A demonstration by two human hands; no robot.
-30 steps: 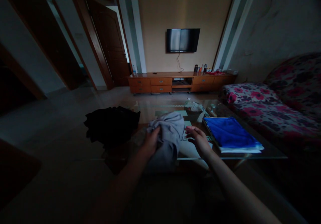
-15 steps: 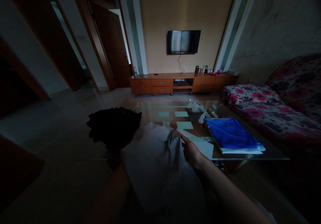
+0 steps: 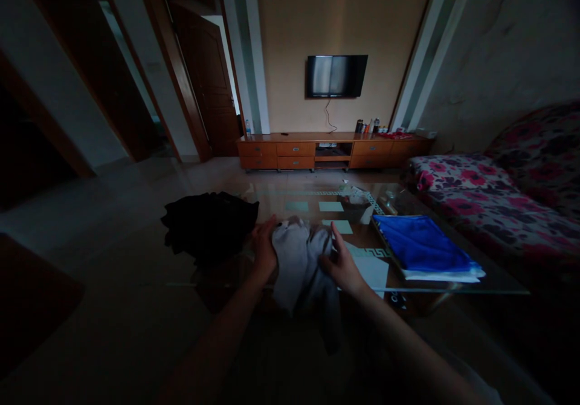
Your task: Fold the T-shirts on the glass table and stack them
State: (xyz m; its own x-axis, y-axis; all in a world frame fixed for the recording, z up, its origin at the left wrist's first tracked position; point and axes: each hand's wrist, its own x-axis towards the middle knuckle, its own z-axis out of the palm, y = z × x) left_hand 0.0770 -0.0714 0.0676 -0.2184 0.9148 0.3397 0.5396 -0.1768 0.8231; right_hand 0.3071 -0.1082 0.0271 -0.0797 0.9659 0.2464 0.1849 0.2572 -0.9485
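A crumpled grey cloth (image 3: 294, 260) is bunched between my two hands over the near edge of the glass table, its lower end hanging down. On its left side, my left hand (image 3: 265, 251) presses in, fingers partly hidden by the cloth. My right hand (image 3: 342, 266) grips the other side, with one finger raised along it. Left of the cloth lies a heap of black fabric (image 3: 211, 223). To the right rests a folded blue cloth (image 3: 421, 242) on top of something white.
The glass coffee table (image 3: 493, 284) has a sharp near edge. Crumpled clear plastic (image 3: 357, 196) sits on its far part. A floral sofa (image 3: 480, 193) stands at right. Behind are a low wooden cabinet (image 3: 294, 151) and a wall-mounted television (image 3: 336, 77).
The grey cloth has gone from spread out to bunched up and smaller. My left hand, hidden behind it before, now shows at its left side. The right hand has shifted slightly.
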